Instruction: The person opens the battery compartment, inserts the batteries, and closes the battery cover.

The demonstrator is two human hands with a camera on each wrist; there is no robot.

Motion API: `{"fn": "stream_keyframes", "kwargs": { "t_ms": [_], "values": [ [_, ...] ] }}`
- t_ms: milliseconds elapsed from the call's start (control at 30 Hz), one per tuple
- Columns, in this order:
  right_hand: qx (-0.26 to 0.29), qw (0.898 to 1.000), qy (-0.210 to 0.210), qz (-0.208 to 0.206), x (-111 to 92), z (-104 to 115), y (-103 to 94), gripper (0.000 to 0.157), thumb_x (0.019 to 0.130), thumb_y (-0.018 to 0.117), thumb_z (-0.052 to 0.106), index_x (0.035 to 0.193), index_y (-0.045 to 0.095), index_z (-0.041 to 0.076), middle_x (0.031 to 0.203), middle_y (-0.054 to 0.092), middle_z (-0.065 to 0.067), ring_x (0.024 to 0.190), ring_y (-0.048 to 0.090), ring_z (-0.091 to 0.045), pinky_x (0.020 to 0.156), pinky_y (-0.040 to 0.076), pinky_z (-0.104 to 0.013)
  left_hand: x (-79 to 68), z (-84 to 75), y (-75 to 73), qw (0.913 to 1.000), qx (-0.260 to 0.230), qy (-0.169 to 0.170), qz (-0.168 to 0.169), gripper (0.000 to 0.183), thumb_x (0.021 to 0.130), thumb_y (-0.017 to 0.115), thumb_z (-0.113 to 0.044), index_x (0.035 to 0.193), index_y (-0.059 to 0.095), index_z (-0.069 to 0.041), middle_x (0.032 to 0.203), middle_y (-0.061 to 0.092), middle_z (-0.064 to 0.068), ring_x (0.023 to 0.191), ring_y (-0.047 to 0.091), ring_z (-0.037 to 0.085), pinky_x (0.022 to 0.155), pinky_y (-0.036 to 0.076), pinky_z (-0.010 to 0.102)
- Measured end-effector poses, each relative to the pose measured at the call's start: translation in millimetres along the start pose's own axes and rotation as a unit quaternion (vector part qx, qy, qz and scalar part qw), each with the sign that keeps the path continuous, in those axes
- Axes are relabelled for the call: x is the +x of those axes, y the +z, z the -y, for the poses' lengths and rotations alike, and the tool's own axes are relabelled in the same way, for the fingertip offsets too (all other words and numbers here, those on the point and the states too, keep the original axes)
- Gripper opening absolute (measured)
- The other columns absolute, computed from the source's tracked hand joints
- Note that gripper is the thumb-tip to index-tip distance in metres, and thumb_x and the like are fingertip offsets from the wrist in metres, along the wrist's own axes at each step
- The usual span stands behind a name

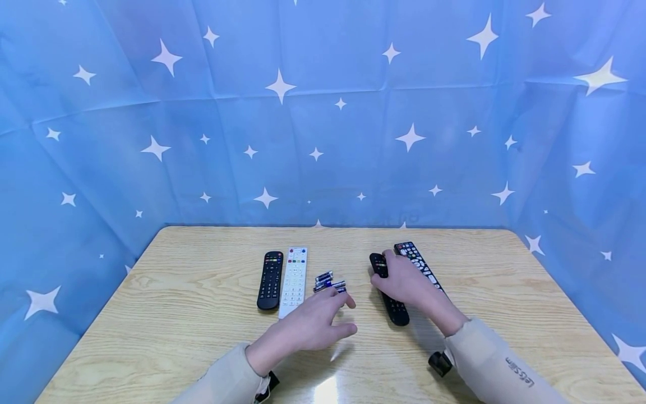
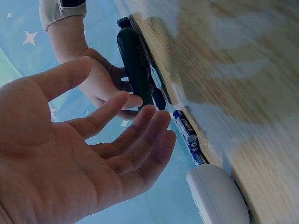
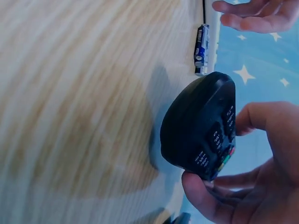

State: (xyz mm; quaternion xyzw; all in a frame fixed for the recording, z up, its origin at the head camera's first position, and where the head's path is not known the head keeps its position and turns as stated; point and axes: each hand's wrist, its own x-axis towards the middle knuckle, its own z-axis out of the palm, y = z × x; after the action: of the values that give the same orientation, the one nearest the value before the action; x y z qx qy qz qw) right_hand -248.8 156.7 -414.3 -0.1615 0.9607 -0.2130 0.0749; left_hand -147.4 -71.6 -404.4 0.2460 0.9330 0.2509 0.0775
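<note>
Far left: pale left sleeve [image 1: 222,379], then slim black remote [image 1: 270,280] flat on the wood-grain table [image 1: 202,325], buttons up. White remote [image 1: 294,280] just beside it on the right, roughly parallel, also buttons up, coloured keys toward its far end.

Left hand [image 1: 313,320] next, above the table, near end of the white remote close by its wrist. Fingers relaxed, lightly bent and spread, nothing in them; left wrist view shows a bare palm.

Batteries [image 1: 329,281] in a small blue-and-silver cluster just past the left hand's fingers, right of the white remote. Exact count hard to read.

Well apart, right of the batteries: rounded black remote [image 1: 396,310], gripped by right hand [image 1: 404,278], thumb on one long side, fingers on the other. Keys up; near end is clear of the table with a shadow beside it in the right wrist view. Can't tell about its far end.

Big-button remote [image 1: 420,262] lies slanted just right of that, partly behind the right hand. Right sleeve [image 1: 497,359], printed lettering, black wrist unit [image 1: 440,363] under its cuff. Blue star-print curtain [image 1: 348,129] spans the back.
</note>
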Motion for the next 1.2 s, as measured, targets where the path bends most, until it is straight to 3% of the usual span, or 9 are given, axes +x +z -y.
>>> {"fn": "stream_keyframes", "kwargs": {
  "t_ms": [133, 233, 367, 467, 600, 733, 1033, 1200],
  "values": [
    [0.011, 1.000, -0.014, -0.012, -1, 1, -2.6, 0.075, 0.095, 0.062, 0.026, 0.151, 0.032, -0.013, 0.125, 0.061, -0.034, 0.105, 0.066, -0.038, 0.085, 0.055, -0.053, 0.4, 0.7, 1.0, 1.0000, 0.001, -0.001, -0.002, 0.038, 0.097, 0.069, -0.041, 0.127, 0.065, -0.018, 0.125, 0.061, 0.004, 0.115, 0.058, 0.018, 0.097, 0.049, 0.037],
    [0.020, 0.999, -0.024, -0.020, -1, 1, -4.0, 0.072, 0.095, 0.061, 0.026, 0.152, 0.033, -0.010, 0.121, 0.064, -0.031, 0.098, 0.066, -0.032, 0.080, 0.055, -0.049, 0.6, 0.8, 1.2, 1.0000, 0.000, -0.001, -0.003, 0.039, 0.097, 0.069, -0.041, 0.128, 0.065, -0.017, 0.125, 0.062, 0.004, 0.114, 0.058, 0.018, 0.097, 0.049, 0.037],
    [0.054, 0.998, -0.026, -0.018, -1, 2, -5.6, 0.069, 0.097, 0.059, 0.027, 0.153, 0.033, -0.004, 0.081, 0.065, -0.015, 0.063, 0.056, -0.020, 0.059, 0.049, -0.040, 1.0, 0.3, 0.8, 1.0000, -0.001, -0.001, -0.006, 0.040, 0.097, 0.069, -0.040, 0.129, 0.064, -0.016, 0.126, 0.062, 0.004, 0.113, 0.058, 0.017, 0.097, 0.049, 0.037],
    [0.097, 0.995, -0.021, -0.009, -2, 4, -7.7, 0.068, 0.096, 0.057, 0.025, 0.154, 0.032, 0.000, 0.066, 0.056, -0.005, 0.051, 0.048, -0.017, 0.050, 0.043, -0.036, 1.5, 0.1, 0.6, 1.0000, -0.001, -0.002, -0.007, 0.041, 0.097, 0.069, -0.039, 0.130, 0.064, -0.016, 0.125, 0.062, 0.004, 0.112, 0.058, 0.017, 0.097, 0.049, 0.037],
    [0.144, 0.989, -0.024, -0.009, -5, 8, -10.8, 0.066, 0.094, 0.056, 0.022, 0.153, 0.032, 0.002, 0.087, 0.067, -0.009, 0.059, 0.062, -0.018, 0.053, 0.052, -0.035, 2.8, 0.0, 0.7, 0.9999, -0.007, -0.007, -0.005, 0.042, 0.098, 0.068, -0.039, 0.131, 0.063, -0.014, 0.124, 0.063, 0.005, 0.112, 0.059, 0.016, 0.096, 0.049, 0.036],
    [0.182, 0.983, -0.027, -0.008, -7, 11, -12.6, 0.065, 0.094, 0.056, 0.020, 0.153, 0.031, 0.004, 0.101, 0.066, -0.015, 0.062, 0.067, -0.020, 0.056, 0.057, -0.036, 3.9, 0.2, 0.6, 0.9998, -0.016, -0.006, -0.005, 0.044, 0.098, 0.068, -0.039, 0.131, 0.062, -0.011, 0.123, 0.064, 0.006, 0.112, 0.060, 0.017, 0.095, 0.050, 0.035],
    [0.203, 0.978, -0.042, -0.025, -7, 17, -12.0, 0.063, 0.095, 0.058, 0.019, 0.152, 0.033, 0.007, 0.106, 0.062, -0.017, 0.061, 0.068, -0.026, 0.060, 0.059, -0.037, 6.1, 0.4, 0.7, 0.9989, -0.039, 0.011, -0.024, 0.048, 0.102, 0.063, -0.042, 0.130, 0.062, -0.004, 0.120, 0.066, 0.009, 0.110, 0.063, 0.020, 0.091, 0.053, 0.034],
    [0.243, 0.969, -0.044, -0.022, -8, 20, -11.6, 0.063, 0.095, 0.057, 0.017, 0.152, 0.033, 0.006, 0.106, 0.061, -0.019, 0.066, 0.069, -0.026, 0.062, 0.061, -0.042, 8.8, -0.5, 1.4, 0.9968, -0.074, 0.007, -0.028, 0.051, 0.103, 0.061, -0.044, 0.131, 0.062, -0.002, 0.119, 0.068, 0.011, 0.107, 0.065, 0.019, 0.089, 0.054, 0.032]
  ]
}}
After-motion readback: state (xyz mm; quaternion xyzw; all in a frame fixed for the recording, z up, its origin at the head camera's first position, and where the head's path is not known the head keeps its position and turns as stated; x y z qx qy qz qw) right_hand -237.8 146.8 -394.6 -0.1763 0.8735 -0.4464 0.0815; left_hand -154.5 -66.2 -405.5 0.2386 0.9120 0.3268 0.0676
